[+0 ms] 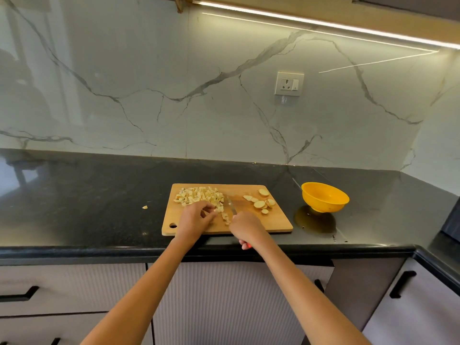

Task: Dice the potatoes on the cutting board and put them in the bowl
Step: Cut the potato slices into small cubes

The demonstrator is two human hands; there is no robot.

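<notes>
One pile of diced potato [199, 195] on one wooden cutting board [273, 220], just beyond the left hand [193, 217], whose fingers pinch a few cubes. Right hand [246, 227] grips one knife [231, 205]; about seven potato slices [261, 201] lie beyond it. One yellow bowl [324, 196], empty, stands farther right on the black countertop [87, 195]; one stray potato bit [144, 207] lies left.

Cutting board [273, 220]: pale wood with a smooth, matt face, under my hands.
Knife [231, 205]: a bright metal blade that catches the light; I see a bit of red handle below my right hand [245, 226].
Bowl [324, 196]: yellow, looks like smooth plastic with a slight sheen.
Diced potato [199, 195]: pale, moist-looking cut faces.
Potato slices [260, 202]: pale flesh, tan skin edges.
Countertop [99, 195]: black speckled stone, polished and reflective.
Backsplash [174, 83]: glossy white marble-look surface with grey veins.
Cabinet fronts [224, 295]: matt and finely ribbed.
</notes>
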